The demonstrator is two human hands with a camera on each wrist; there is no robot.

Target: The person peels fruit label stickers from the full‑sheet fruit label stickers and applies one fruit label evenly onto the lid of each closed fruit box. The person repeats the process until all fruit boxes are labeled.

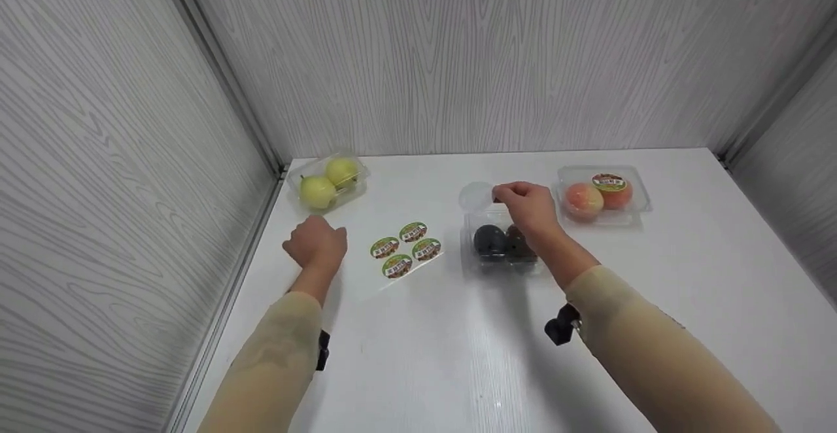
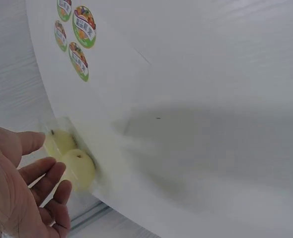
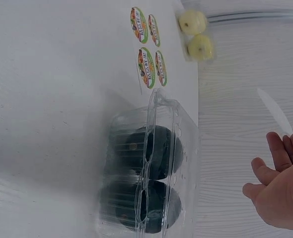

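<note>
My right hand pinches a thin, round, whitish sticker by its edge. It hangs above a clear plastic box holding two dark round fruits. In the right wrist view the sticker shows nearly edge-on, apart from the lidded box. My left hand hovers over the table's left side, its fingers loosely bent around nothing in the left wrist view. Between the hands lies a sheet bearing several oval fruit labels.
At the back left, a clear box contains two yellow-green pears. A second clear box at the back right holds two reddish fruits and carries an oval label. Wood-grain panels stand behind and beside the white table.
</note>
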